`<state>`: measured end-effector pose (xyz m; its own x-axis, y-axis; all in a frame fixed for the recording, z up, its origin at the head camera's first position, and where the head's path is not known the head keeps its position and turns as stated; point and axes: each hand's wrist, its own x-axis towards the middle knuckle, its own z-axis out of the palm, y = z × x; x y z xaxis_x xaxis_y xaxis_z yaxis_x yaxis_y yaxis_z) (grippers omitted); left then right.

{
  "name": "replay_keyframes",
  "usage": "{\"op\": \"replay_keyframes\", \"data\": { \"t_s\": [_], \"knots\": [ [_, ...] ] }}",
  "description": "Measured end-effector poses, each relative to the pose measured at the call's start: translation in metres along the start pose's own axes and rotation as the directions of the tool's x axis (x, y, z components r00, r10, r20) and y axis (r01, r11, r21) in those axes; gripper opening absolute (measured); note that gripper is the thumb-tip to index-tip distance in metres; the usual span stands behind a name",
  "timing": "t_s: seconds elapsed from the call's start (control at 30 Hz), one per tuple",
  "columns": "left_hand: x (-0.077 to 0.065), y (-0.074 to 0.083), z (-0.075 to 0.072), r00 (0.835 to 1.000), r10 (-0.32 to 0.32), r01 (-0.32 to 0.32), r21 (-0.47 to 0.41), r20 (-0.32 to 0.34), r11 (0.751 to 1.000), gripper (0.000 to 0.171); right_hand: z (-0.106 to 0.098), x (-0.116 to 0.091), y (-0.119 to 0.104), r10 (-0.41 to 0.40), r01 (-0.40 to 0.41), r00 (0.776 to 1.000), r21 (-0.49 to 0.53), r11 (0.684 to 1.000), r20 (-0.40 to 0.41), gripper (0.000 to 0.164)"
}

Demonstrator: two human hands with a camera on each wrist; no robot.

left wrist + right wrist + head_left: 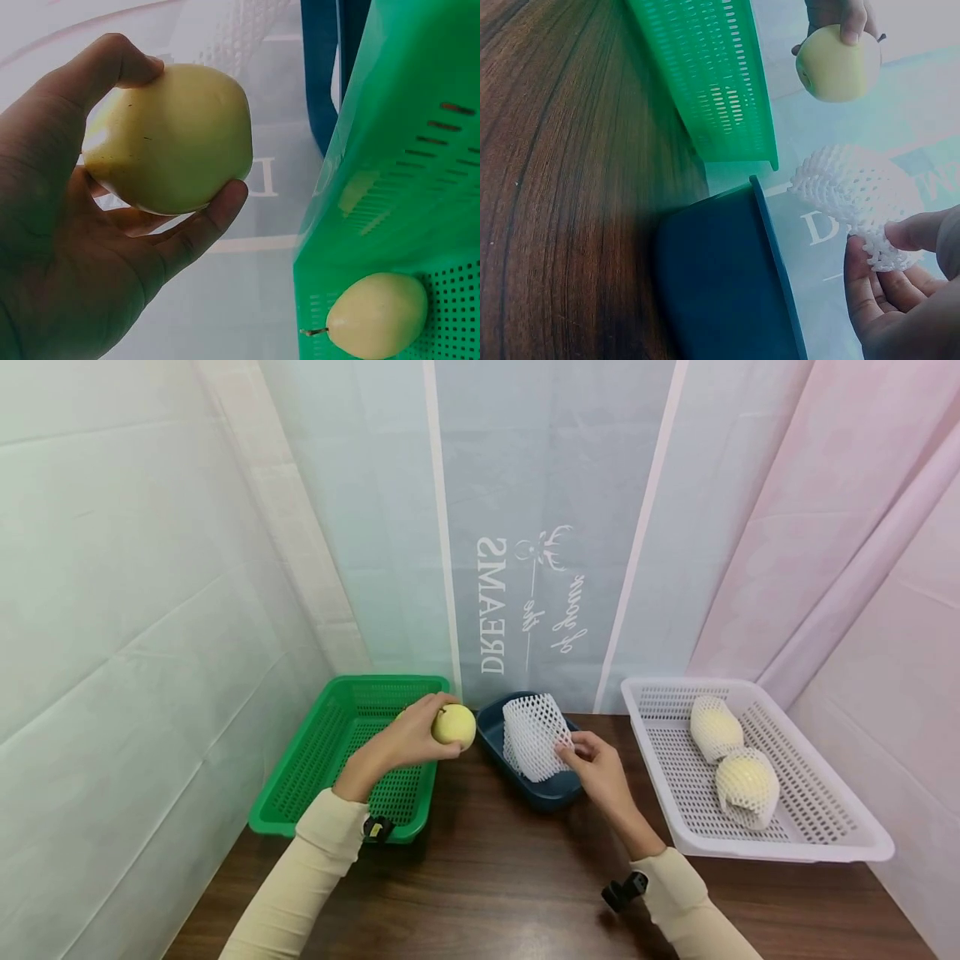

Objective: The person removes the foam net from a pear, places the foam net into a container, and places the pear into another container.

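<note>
In the head view my left hand (415, 732) holds a pale yellow pear (454, 727) over the right rim of the green basket (262, 810). Thumb and fingers curl round the pear (180, 139) in the left wrist view. My right hand (597, 768) pinches the edge of a white foam net sleeve (534, 735) above the dark blue tray (491, 727). Seen from the right wrist, the foam net (855, 184) hangs out between thumb and fingertips, apart from the pear (838, 64).
Another pear (377, 315) lies in the green basket. On the right, a white basket (780, 852) holds two pears in foam nets, a farther one (716, 728) and a nearer one (748, 785). All stand on a brown wooden table (480, 893) against a printed curtain (555, 460).
</note>
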<state>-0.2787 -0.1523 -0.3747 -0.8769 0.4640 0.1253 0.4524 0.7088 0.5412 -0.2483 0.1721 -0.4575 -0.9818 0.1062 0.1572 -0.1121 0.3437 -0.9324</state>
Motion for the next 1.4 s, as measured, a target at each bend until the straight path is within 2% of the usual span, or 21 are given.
{"op": "replay_keyframes", "data": {
  "t_s": [0.27, 0.8, 1.4],
  "knots": [
    [0.004, -0.012, -0.006, 1.000, -0.023, 0.023, -0.009, -0.006, 1.000, 0.068, 0.005, 0.009, 0.002, 0.005, -0.005, 1.000, -0.004, 1.000, -0.012, 0.031],
    [0.009, -0.033, -0.016, 0.998, -0.064, 0.064, 0.006, -0.013, 0.998, 0.070, 0.009, 0.023, 0.004, 0.001, 0.000, 1.000, -0.045, 0.999, 0.024, 0.027],
    [0.010, -0.062, -0.028, 0.994, -0.112, 0.112, 0.009, 0.006, 0.994, 0.071, 0.011, 0.036, 0.010, 0.059, -0.056, 0.998, -0.069, 0.996, 0.036, 0.034]
  ]
}}
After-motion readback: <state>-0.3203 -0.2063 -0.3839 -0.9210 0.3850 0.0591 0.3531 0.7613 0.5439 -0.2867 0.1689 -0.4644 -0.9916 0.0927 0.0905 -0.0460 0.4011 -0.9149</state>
